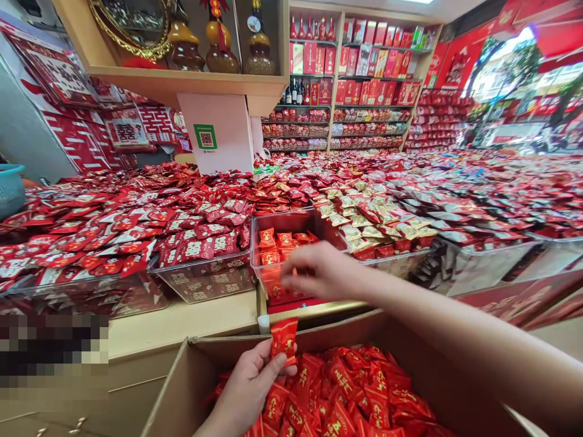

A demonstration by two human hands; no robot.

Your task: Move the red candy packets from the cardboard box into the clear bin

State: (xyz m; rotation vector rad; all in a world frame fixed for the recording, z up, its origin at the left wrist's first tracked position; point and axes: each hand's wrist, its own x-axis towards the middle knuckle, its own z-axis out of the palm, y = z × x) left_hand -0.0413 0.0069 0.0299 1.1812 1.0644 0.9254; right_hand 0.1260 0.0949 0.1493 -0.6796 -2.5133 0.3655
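Note:
Between the thumb and fingers of my left hand (255, 379) is a red candy packet (284, 340) with gold print, upright above the cardboard box. That box (170, 388) holds a heap of similar red packets (341, 394). My right hand (314, 270) hangs over the front of a clear plastic bin (255, 249), its fingers bent and slightly blurred; whether anything is between them cannot be made out. Inside the bin, red packets (268, 240) lie in rows at the front and left, and part of them is hidden behind my right hand.
Bins of dark red packets (209, 243) and cream-and-red packets (368, 212) flank the clear bin. A wooden display cabinet (182, 79) overhangs at the upper left. A teal basket (11, 189) stands at the left edge. Stocked shelves (333, 79) line the back.

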